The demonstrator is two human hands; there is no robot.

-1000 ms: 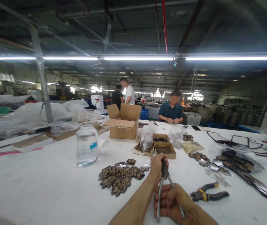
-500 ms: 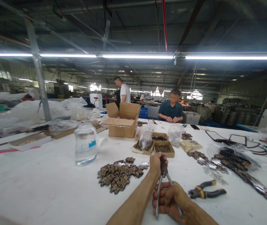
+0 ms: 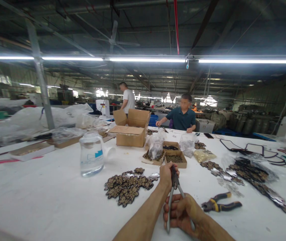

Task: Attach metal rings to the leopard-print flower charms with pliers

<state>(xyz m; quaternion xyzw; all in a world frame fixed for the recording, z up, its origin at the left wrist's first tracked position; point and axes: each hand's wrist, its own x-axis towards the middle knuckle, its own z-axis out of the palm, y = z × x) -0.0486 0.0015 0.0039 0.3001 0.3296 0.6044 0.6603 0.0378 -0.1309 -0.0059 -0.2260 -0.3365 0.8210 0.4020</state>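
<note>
My right hand is wrapped round the grey handles of a pair of pliers, which are spread apart. The tool points away from me, its dark jaws up at my left hand. My left hand is closed with its fingers at the jaw tips; whatever they pinch is hidden. Left of my forearm lies a pile of brown-and-black patterned flower-shaped patches. A second pair of pliers, with black and yellow grips, rests on the table right of my right hand.
Beyond my hands stand small boxes of metal bits and an open cardboard box. A water jug is at the left. More patches and plastic lie at the right. A co-worker sits across the table.
My hands and the pliers keep nearly the same pose; the view has shifted slightly. The seated co-worker's arms have moved apart, one reaching left. The person in white has moved left.
</note>
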